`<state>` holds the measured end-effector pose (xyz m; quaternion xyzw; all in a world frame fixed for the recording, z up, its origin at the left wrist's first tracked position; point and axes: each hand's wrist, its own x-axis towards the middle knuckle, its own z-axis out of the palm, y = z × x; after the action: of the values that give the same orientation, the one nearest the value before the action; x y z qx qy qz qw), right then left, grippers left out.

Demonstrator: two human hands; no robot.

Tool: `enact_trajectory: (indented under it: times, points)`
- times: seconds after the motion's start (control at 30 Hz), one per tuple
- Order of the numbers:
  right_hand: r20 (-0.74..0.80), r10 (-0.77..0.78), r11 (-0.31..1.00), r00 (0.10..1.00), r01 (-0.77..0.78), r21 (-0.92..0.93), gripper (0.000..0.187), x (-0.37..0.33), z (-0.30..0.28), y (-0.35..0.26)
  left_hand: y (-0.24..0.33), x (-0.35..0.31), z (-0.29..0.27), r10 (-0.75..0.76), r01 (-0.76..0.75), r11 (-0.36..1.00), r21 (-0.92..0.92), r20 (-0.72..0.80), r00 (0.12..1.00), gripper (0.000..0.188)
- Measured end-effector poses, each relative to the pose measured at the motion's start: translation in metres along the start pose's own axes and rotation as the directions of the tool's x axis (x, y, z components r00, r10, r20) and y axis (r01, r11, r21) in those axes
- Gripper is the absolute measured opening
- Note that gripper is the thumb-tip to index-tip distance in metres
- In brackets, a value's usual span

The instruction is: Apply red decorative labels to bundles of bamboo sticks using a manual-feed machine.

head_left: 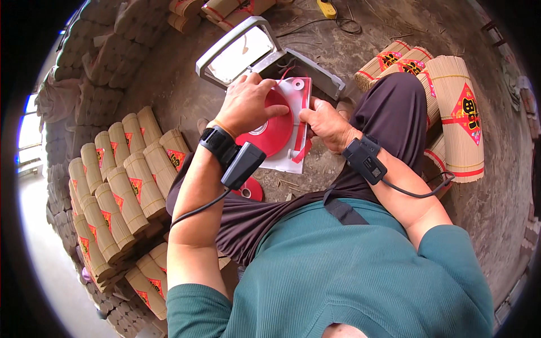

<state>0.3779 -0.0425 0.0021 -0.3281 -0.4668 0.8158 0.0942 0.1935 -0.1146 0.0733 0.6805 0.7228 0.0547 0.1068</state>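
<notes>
Between my knees is a grey and white machine with a large reel of red tape [277, 135] on its white side panel [300, 93]. Red tape runs along the panel's right side, past small white rollers. My left hand [246, 104] lies over the reel's upper left part, its thumb on the red face and its fingers apart from the thumb. At the panel's right edge, my right hand [331, 125] is closed, thumb and forefinger pinching there; its other fingers are partly hidden. Beyond the hands, a grey-framed cover [239, 49] stands raised. Another red tape roll [251, 190] lies below the machine.
Tied bundles of thin tan sticks [128, 194] with red diamond labels are stacked at the left. More bundles [459, 118] lie beside my right knee. Grey-brown stacks [84, 84] line the far left. A yellow power strip [326, 8] with black cable rests on the floor ahead.
</notes>
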Motion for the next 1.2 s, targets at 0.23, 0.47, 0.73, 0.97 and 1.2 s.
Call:
enact_trajectory:
  times: [0.23, 0.47, 0.73, 0.97, 1.2]
  points:
    - [-0.022, -0.016, 0.999, 1.000, 0.017, 0.043, 0.029, -0.005, 0.005, -0.003, 0.009, -0.006, -0.006, -0.047, 0.041, 0.991, 0.126, 0.047, 0.998, 0.061]
    - [0.019, 0.009, 0.999, 1.000, -0.009, -0.034, 0.032, -0.007, 0.006, -0.003, 0.010, 0.000, -0.014, -0.287, 0.264, 0.954, 0.143, 0.178, 0.941, 0.060]
    - [0.024, 0.007, 1.000, 1.000, -0.007, 0.002, 0.026, -0.007, 0.006, -0.003, 0.010, -0.005, -0.009, -0.183, 0.144, 0.966, 0.216, 0.174, 0.968, 0.072]
    - [0.035, -0.029, 0.999, 0.999, 0.030, -0.034, 0.029, -0.002, 0.001, 0.001, 0.009, -0.007, -0.002, 0.004, -0.003, 0.997, 0.074, -0.013, 1.000, 0.069]
    - [0.017, -0.022, 0.999, 1.000, 0.023, -0.041, 0.029, -0.005, 0.001, -0.001, 0.014, -0.004, -0.005, -0.187, 0.181, 0.975, 0.129, 0.032, 0.982, 0.070]
